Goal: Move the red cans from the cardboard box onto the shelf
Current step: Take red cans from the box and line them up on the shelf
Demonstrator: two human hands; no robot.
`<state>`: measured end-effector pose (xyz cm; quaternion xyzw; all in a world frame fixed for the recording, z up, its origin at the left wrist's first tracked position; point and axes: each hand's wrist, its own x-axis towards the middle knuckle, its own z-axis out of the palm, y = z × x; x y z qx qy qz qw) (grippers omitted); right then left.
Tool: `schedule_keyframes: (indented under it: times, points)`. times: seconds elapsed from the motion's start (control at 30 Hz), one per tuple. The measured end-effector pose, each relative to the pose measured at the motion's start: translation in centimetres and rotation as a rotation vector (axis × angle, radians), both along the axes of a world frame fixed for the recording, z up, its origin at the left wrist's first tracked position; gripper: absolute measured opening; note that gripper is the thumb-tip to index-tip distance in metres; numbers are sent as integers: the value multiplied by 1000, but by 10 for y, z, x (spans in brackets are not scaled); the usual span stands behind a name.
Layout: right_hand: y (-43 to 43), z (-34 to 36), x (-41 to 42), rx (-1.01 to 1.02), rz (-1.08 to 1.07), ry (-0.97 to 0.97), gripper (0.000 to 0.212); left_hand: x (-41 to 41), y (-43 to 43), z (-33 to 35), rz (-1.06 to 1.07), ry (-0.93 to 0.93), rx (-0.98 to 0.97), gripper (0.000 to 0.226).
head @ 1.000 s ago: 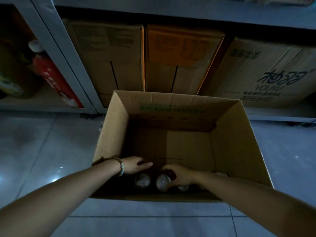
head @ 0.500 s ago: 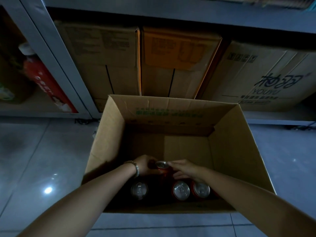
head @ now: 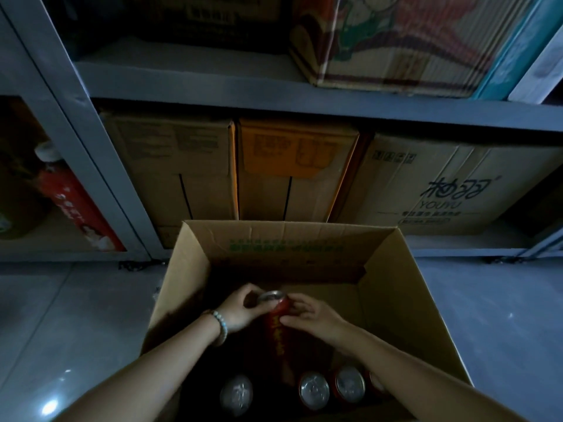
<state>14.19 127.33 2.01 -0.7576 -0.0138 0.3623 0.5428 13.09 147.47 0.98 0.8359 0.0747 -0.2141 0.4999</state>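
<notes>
While both hands clamp 1 red can [head: 275, 324], the head view looks down into the cardboard box [head: 393, 300] on the floor [head: 61, 315]. The left hand [head: 240, 309] curls round the can's silver top from the left. The right hand [head: 310, 315] pinches its upper side, thumb on the red wall. The can is roughly upright, lifted above at least 3 other cans [head: 313, 389] whose tops show at the box's near edge. To lift well, I judge it should rise straight up clear of the box wall before swinging to the shelf [head: 189, 63], where a bare grey board waits. A firm hold lower on the body would steady it.
</notes>
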Motion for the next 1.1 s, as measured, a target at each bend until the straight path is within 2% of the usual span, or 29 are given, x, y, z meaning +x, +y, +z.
schedule_keyframes:
  times: [0.17, 0.27, 0.33, 0.47, 0.53, 0.6, 0.67, 0.73, 0.8, 0.9, 0.97, 1.1]
  points:
    - [2, 95, 29, 166, -116, -306, 55, 47, 2, 119, -38, -314, -82, 56]
    - [5, 166, 45, 239, -171, -487, 64, 71, -3, 205, -18, -541, -136, 48]
    - [5, 215, 57, 274, -205, -589, 65, 82, -10, 266, -18, -623, -185, 42]
    - [3, 310, 74, 355, -259, -796, 65, 94, -22, 367, -14, -804, -254, 47]
    - [-2, 353, 76, 388, -268, -871, 71, 95, -25, 410, -50, -947, -223, 45]
    - [-10, 391, 79, 444, -255, -927, 87, 95, -25, 448, -84, -1125, -190, 40]
    - [-20, 426, 82, 544, -252, -970, 91, 96, -23, 480, -90, -1401, -81, 33]
    - [-29, 463, 85, 642, -264, -1038, 80, 99, -21, 510, -48, -1695, 141, 34]
    - [-37, 501, 89, 694, -286, -1127, 67, 106, -21, 541, 19, -1868, 368, 39]
    - [-46, 554, 98, 702, -357, -1226, 62, 127, -22, 577, 108, -1852, 660, 53]
    - [-49, 587, 108, 680, -402, -1258, 69, 147, -19, 590, 135, -1784, 854, 59]
    - [-45, 643, 137, 568, -452, -1314, 69, 177, -6, 596, 173, -1678, 1075, 67]
